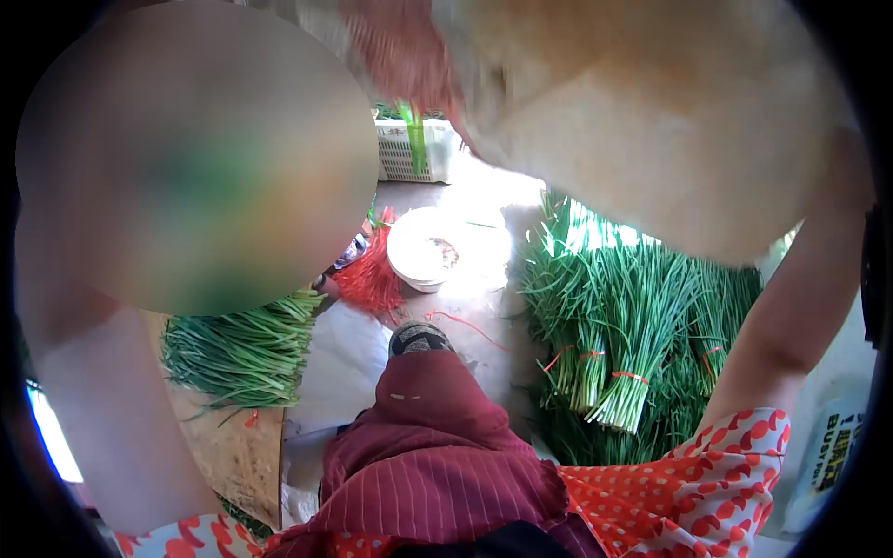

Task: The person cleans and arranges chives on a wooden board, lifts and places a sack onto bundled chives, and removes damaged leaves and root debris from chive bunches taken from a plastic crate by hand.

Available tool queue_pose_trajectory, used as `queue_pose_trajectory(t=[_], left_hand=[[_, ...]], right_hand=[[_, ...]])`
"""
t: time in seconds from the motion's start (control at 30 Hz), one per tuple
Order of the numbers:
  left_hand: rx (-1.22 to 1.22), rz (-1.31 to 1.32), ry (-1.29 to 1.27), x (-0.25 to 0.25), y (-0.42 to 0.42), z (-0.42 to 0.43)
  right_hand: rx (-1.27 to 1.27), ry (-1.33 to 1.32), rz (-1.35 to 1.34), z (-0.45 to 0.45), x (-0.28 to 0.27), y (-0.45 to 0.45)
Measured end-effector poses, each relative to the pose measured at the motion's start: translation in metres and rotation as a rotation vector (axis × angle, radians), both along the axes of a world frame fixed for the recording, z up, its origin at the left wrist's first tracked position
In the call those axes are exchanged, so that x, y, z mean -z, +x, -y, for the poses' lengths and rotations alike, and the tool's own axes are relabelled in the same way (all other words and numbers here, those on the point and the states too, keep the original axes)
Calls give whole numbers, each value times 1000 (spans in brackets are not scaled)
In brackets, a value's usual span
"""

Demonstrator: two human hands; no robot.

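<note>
Both my arms reach up from red-dotted white sleeves. My left forearm (116, 400) runs up at the left, its hand covered by a round blurred patch. At the right, my right forearm (786, 307) rises to a large, smeared beige shape (642, 121) close to the camera; I cannot make out what it is, nor the fingers. Below it lie green bundles of garlic chives (651, 307), bound with red ties. Loose chives (242, 353) lie on a wooden board (246, 456) below the blurred patch. A blurred reddish shape (395, 51) hangs at the top, with green stalks (414, 139) beneath it.
A white plastic crate (395, 153) with greens stands at the back. In front of it is a white tub (414, 246), beside a heap of red ties (372, 274). A shoe (419, 338) and maroon cloth (446, 437) fill the lower middle. A lettered white package (823, 460) sits far right.
</note>
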State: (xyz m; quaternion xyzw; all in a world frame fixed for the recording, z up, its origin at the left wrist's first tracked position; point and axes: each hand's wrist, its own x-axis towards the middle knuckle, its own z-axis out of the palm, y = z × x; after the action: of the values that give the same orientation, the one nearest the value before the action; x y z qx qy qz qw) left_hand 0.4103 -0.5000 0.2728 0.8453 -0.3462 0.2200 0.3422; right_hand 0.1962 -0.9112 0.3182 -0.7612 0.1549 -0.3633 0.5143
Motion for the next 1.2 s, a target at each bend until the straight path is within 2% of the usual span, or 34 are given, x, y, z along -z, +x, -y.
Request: queue_pose_trajectory(t=[0.4, 0.67, 0.83, 0.9, 0.93, 1.03, 1.07, 1.13, 1.17, 1.2], left_hand=[[-51, 14, 60, -35, -48, -70], [45, -46, 123, -12, -75, -52], [304, -52, 145, -2, -140, -41], [220, -370, 298, -21, -172, -54], [170, -448, 329, -30, -185, -59], [66, -591, 237, -60, -212, -64], [0, -588, 201, -66, -214, -72], [55, -544, 130, -64, -183, -106], [58, -547, 139, -65, -174, -97], [81, -667, 175, -68, -163, -83]], right_hand=[[-28, 160, 42, -12, 6, -41], [-117, 420, 64, -35, 44, -25], [-224, 774, 70, -72, 105, 17], [-269, 935, 41, -92, 138, 41], [-296, 1012, 11, -108, 152, 53], [-407, 1193, -125, -165, 187, 93], [-430, 1160, -200, -188, 187, 96], [-607, 991, -215, -215, 252, 163], [-568, 967, -314, -224, 246, 170], [-541, 895, -352, -220, 242, 185]])
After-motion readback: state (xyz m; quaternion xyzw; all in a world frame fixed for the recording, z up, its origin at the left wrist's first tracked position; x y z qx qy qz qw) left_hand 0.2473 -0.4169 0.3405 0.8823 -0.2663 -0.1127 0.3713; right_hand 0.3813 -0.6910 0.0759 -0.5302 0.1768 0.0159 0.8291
